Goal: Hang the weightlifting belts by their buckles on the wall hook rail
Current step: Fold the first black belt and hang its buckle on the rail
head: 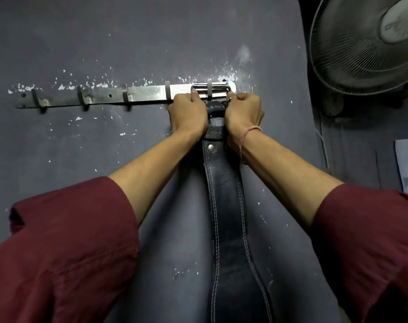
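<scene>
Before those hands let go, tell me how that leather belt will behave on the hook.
The belt looks thick and double-stitched and hangs fairly straight, so probably stiff and heavyish. Its metal buckle sits looped over the rightmost hook, so it should likely hold, perhaps swinging slightly.

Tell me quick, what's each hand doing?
Left hand: closed, gripping the belt just under its buckle.
Right hand: closed, gripping the same belt end.

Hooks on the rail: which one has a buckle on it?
The rightmost hook, at the rail's end nearest the fan: the black belt's metal buckle frames it. The other four hold nothing.
</scene>
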The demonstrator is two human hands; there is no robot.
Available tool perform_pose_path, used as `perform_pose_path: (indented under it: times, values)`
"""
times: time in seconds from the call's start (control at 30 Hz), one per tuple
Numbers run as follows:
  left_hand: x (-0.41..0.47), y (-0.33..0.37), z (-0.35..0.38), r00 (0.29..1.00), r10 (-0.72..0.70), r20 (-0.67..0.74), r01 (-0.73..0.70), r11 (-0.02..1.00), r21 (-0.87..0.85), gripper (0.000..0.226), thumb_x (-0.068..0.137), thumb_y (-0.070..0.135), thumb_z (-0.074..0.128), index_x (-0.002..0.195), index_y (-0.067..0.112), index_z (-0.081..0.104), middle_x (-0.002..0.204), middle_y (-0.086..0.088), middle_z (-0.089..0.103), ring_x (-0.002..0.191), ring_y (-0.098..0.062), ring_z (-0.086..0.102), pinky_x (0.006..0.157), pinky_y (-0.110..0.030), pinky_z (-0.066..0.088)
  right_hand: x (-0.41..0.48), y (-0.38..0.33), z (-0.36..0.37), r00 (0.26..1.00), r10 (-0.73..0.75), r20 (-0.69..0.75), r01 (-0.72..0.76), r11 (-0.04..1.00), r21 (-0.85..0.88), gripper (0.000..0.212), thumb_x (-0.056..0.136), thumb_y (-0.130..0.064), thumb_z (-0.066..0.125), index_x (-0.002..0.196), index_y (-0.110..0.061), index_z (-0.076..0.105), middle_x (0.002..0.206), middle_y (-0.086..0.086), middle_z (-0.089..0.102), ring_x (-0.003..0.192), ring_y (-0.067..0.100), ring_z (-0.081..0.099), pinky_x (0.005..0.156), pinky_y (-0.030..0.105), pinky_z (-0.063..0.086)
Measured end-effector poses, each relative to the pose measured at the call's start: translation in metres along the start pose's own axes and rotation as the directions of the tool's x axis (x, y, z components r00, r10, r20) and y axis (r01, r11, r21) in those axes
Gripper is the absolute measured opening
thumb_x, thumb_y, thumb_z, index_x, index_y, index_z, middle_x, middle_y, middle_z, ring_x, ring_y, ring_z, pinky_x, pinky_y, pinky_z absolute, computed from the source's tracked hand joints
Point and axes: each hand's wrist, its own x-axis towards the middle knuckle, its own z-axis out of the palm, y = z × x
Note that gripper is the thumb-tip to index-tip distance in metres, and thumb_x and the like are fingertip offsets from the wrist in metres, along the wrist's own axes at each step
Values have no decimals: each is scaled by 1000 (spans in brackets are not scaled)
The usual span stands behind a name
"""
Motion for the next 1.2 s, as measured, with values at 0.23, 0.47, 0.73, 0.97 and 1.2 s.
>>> perform_pose_path:
  times: [0.23,0.47,0.73,0.97,1.2]
  values:
    - [-22,-8,-5,993,116,-23,-115,993,8,56,108,33,33,56,13,40,88,-29,67,90,-43,59,67,-36,30,-16,17,-3,992,-122,18,122,992,-25,54,103,-34,49,55,-19,33,55,-4,35,56,14,31,60,31,22]
    - [-77,-45,-5,985,172,-20,-173,976,-132,45,107,32,37,138,0,45,137,-16,51,129,-26,47,105,-21,29,-66,53,-33,978,-164,132,158,986,55,24,105,-26,45,101,-11,62,101,3,67,93,15,59,77,27,42]
    - [-149,-83,-46,966,195,170,-181,979,-95,37,106,19,41,137,-1,47,118,-11,50,98,-11,47,82,4,28,-146,86,-78,934,-79,348,89,996,-14,41,92,2,62,130,-12,55,113,0,69,98,7,66,87,21,56]
    - [-236,-89,-121,946,122,300,-91,989,-117,20,103,14,47,118,6,58,117,-9,56,100,-16,54,90,-25,43,-242,68,-123,948,-6,319,77,974,-211,42,92,-7,66,130,-13,50,125,-2,57,110,9,55,95,20,48]
    - [-368,-102,-205,908,-110,405,170,978,-117,14,104,18,47,104,12,61,100,-3,68,89,-14,61,73,-11,42,-382,75,-184,892,226,391,-119,953,-279,27,93,-11,66,119,-11,61,113,0,67,105,15,63,97,33,53]
